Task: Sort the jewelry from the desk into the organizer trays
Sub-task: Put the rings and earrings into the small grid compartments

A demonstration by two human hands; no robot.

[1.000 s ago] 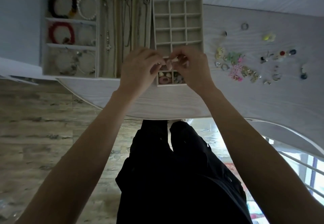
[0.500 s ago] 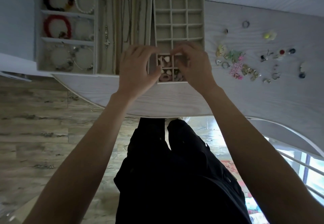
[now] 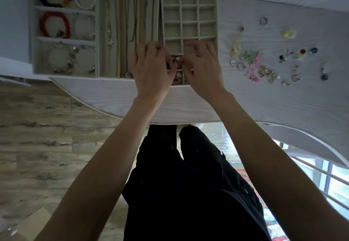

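Observation:
My left hand [image 3: 151,69] and my right hand [image 3: 204,67] meet over the near cells of the beige grid tray [image 3: 188,21]. Their fingertips pinch a small pale earring [image 3: 173,61] between them, just above those cells. The nearest cells hold several small pieces, including a pink ring [image 3: 177,80]; my hands hide most of them. The farther cells look bare. Loose earrings and rings [image 3: 253,65] lie scattered on the white desk [image 3: 273,105] to the right of the tray.
A necklace tray [image 3: 128,14] sits left of the grid tray. Further left, a bracelet tray [image 3: 64,9] holds dark, red, pearl and clear bracelets. The desk's curved front edge runs just below my wrists. Beneath it are my dark trousers and wood flooring.
Both hands have dropped from above the tray into its near cells. They parted briefly and have come back together. The view has shifted slightly toward the desk.

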